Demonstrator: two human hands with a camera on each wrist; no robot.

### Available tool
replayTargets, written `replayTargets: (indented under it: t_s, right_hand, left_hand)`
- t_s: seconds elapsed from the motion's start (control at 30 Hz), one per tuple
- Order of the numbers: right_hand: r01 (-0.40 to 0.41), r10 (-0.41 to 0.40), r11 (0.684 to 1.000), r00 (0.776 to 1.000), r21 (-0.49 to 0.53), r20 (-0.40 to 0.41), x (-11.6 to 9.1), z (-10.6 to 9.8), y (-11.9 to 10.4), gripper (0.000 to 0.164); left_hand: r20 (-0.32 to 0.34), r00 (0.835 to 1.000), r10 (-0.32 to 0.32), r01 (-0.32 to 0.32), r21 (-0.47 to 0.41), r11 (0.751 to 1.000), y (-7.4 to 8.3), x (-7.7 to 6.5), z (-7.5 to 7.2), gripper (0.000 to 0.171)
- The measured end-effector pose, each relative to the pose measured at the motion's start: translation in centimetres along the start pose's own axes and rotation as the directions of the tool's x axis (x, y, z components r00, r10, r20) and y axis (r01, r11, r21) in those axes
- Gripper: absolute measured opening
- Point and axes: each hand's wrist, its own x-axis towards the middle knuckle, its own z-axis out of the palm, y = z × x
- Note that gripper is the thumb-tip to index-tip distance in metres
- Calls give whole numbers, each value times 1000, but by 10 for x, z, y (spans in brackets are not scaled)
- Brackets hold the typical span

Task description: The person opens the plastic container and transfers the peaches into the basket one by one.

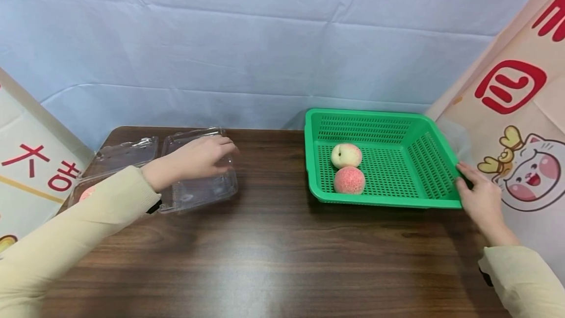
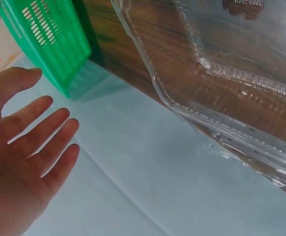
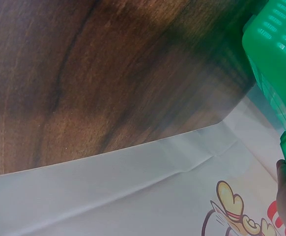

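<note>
My left hand (image 1: pixel 200 157) hovers over the clear plastic clamshell boxes (image 1: pixel 205 190) at the left of the table. Its fingers are spread and hold nothing, as the left wrist view shows on the hand (image 2: pixel 30 152). At the right, my right hand (image 1: pixel 481 200) grips the rim of a green plastic basket (image 1: pixel 388 201) at its near right corner. Two peaches lie in the basket's left part: a pale one (image 1: pixel 346 155) and, nearer me, a pink one (image 1: pixel 349 180). Behind my left sleeve a pink peach (image 1: pixel 87 193) partly shows in a clear box.
The brown wooden table (image 1: pixel 265 249) ends at a pale blue cloth (image 1: pixel 243 48) behind. Printed cloths with red characters hang at the left (image 1: pixel 35 161) and right (image 1: pixel 525 126), close beside the basket.
</note>
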Motion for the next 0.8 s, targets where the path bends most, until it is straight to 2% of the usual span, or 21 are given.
replayTargets:
  t_s: [0.13, 0.37, 0.8]
  right_hand:
    - [2, -2, 1000, 1000, 1, 2, 0, -1, 0, 35]
    - [2, -2, 1000, 1000, 3, 2, 0, -1, -1, 35]
    - [-2, 2, 1000, 1000, -8, 2, 0, 0, 3, 35]
  left_hand:
    - [-15, 1000, -18, 18, -13, 1000, -3, -4, 0, 32]
    - [-42, 999, -12, 11, -15, 1000, -6, -10, 0, 29]
    - [-30, 998, -63, 63, 9, 998, -10, -22, 0, 34]
